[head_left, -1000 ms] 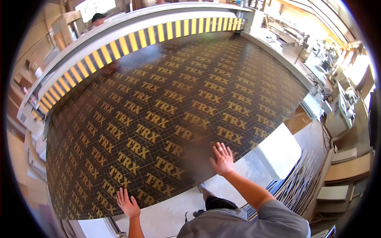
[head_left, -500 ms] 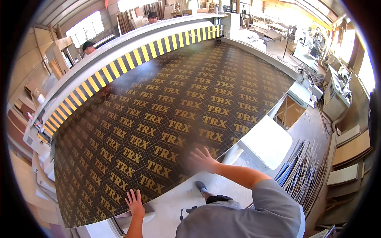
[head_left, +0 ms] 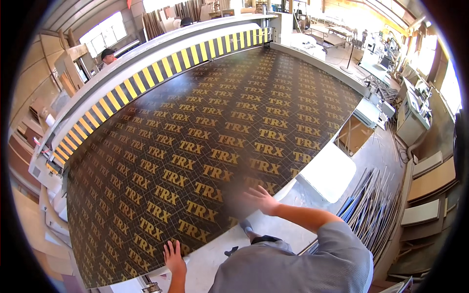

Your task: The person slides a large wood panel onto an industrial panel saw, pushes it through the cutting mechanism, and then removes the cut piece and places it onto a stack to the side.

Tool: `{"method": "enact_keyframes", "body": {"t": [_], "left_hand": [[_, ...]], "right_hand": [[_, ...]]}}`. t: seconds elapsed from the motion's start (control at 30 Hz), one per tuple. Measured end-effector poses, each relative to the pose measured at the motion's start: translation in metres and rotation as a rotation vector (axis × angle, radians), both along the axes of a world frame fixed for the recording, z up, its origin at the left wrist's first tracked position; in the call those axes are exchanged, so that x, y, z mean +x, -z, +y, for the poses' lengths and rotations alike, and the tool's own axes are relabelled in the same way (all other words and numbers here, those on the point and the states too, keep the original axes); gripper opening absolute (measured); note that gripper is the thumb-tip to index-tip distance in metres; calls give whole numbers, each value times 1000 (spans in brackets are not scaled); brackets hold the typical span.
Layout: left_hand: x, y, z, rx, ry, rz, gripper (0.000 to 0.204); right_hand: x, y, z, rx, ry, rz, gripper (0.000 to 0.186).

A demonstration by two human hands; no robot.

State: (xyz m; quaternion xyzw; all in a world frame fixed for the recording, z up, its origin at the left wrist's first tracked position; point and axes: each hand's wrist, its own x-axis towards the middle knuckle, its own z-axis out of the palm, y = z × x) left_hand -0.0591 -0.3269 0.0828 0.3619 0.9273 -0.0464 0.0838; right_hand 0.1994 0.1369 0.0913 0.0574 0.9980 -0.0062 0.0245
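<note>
A large dark sheet (head_left: pixel 205 117) with repeating gold lettering and fine lines lies flat on a machine bed. My left hand (head_left: pixel 174 256) rests on its near edge at bottom centre-left, fingers spread. Farther right, my right hand (head_left: pixel 262 199) is on the sheet just inside the same edge, fingers apart, partly veiled by a blurry dark smudge. Along the sheet's far side runs the machine's long beam with yellow striped guard (head_left: pixel 166 67). A white rounded side table (head_left: pixel 327 176) juts out beside the right part of the near edge.
Behind the beam are a co-worker in a dark cap (head_left: pixel 108 56) and another cap (head_left: pixel 185 22). At right lie long thin strips (head_left: pixel 366 210), a machine cabinet (head_left: pixel 410 117) and leaning boards (head_left: pixel 430 180). My foot (head_left: pixel 246 227) shows below the sheet's edge.
The view has tilted, showing more of the workshop. My left hand sits farther right and lower in the picture; my right hand moved left, then slightly back right. The farther co-worker's head has dropped lower.
</note>
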Motion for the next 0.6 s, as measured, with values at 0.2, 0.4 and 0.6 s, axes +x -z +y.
{"method": "enact_keyframes", "body": {"t": [0.2,0.4,0.6], "left_hand": [[7,-60,24,148,-54,-275,63],[-29,1,31,332,-379,147,58],[-30,-7,32,351,-301,134,66]], "right_hand": [[17,-2,23,-348,490,266,48],[-42,8,14,-282,915,632,30],[-35,17,16,-167,916,635,26]]}}
